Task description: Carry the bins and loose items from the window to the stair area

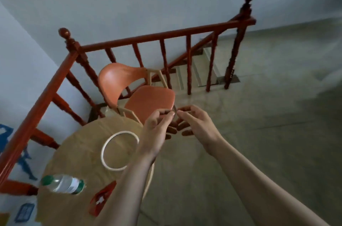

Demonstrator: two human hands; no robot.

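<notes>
Beside the red wooden railing (148, 38), over the smooth orange chair seat (148, 100), the left hand (157, 126) pinches a small thin item (174, 109) while the right hand (198, 124) curls beside it, its hold unclear; a clear plastic bottle (63, 183) lies on the round wooden table (77, 144).

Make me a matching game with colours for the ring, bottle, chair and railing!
Things:
1. ring
2. bottle
3. chair
4. railing

Colours:
A. orange
B. clear, green cap
C. white
D. red-brown

Pairs: 1-C, 2-B, 3-A, 4-D
</notes>
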